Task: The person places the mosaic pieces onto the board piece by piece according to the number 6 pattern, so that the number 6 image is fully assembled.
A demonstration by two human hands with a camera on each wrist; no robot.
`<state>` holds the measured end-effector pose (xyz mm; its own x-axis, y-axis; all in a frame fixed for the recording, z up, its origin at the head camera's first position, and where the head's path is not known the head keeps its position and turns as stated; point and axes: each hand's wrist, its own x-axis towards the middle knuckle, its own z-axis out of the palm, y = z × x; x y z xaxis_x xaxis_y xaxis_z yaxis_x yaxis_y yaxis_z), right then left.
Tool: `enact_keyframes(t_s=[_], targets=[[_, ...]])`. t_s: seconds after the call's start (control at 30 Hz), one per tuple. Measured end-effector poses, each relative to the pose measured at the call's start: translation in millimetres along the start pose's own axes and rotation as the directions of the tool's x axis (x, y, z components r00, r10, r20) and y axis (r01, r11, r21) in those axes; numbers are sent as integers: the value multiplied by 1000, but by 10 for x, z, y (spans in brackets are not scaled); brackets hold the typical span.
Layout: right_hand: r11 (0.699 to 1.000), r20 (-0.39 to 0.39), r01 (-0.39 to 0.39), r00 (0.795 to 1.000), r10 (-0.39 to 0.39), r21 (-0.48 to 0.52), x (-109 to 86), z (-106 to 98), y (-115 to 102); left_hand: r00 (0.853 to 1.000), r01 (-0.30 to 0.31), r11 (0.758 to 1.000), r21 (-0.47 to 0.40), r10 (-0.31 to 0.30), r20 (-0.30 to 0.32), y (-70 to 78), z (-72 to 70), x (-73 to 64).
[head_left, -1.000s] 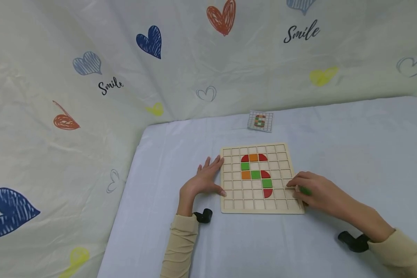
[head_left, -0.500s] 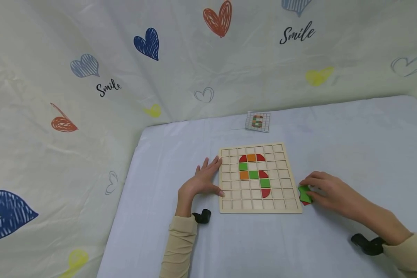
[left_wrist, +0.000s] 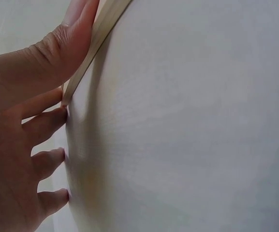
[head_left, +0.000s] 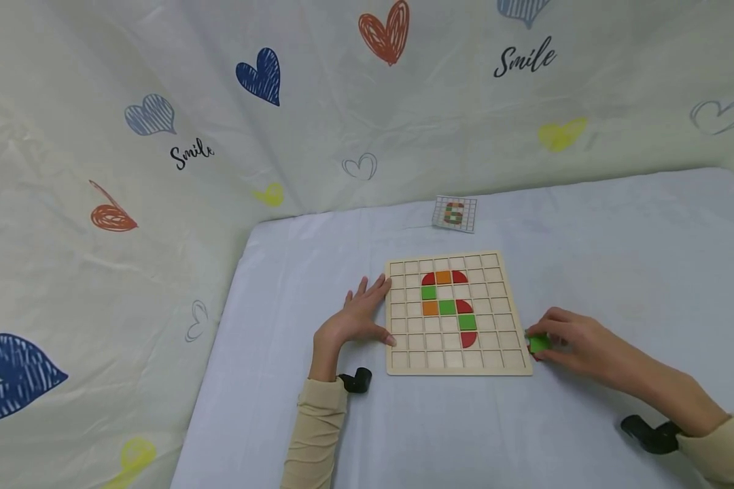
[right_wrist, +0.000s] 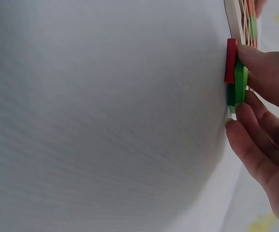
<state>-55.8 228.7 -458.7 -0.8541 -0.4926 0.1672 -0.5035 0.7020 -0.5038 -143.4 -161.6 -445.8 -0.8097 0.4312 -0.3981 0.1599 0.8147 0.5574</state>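
A wooden grid board (head_left: 416,363) lies on the table, with red, orange and green tiles in several of its cells. My left hand (head_left: 355,320) rests against the board's left edge, its fingers spread and the thumb at the rim; the left wrist view shows the thumb (left_wrist: 57,53) on that rim. Just off the board's right edge, my right hand (head_left: 578,339) pinches a green tile (head_left: 539,343) between thumb and fingers. In the right wrist view, a red tile (right_wrist: 230,60) and another green piece (right_wrist: 231,94) lie under the pinched tile, partly hidden.
Behind the board a small printed card (head_left: 455,214) shows a coloured grid pattern. A white cloth (head_left: 636,272) covers the table, and a sheet with hearts (head_left: 387,32) hangs behind and to the left. Black wrist cameras (head_left: 650,435) sit at both sleeves.
My right hand has moved right, off the board's edge, to the loose tiles beside it, and now pinches a green tile there. The left hand stays at the board's left edge.
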Motion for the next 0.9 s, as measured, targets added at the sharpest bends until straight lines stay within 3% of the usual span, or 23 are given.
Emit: enact_keyframes(t_s=[0.3,0.4,0.53,0.63,0.9], targets=[[998,21,-50,999,50,28,73,15,-9,1000,0,1000,-9,0,-6,-19,3,2],[999,-41,12,999,-11,30,90,22,8,1000,0,1000,-5,0,-6,-23,3,9],[994,-137,108,985,-105,17,111,14,12,1000,0,1000,3,0,-6,-26,4,16],[990,-161,135,979,-127,38,134,3,-9,1000,1,1000,12,-1,-6,-22,2,19],[985,-93,61,995,-46,159,238,16,-130,1000,4,1000,8,-4,-3,-26,-2,9]])
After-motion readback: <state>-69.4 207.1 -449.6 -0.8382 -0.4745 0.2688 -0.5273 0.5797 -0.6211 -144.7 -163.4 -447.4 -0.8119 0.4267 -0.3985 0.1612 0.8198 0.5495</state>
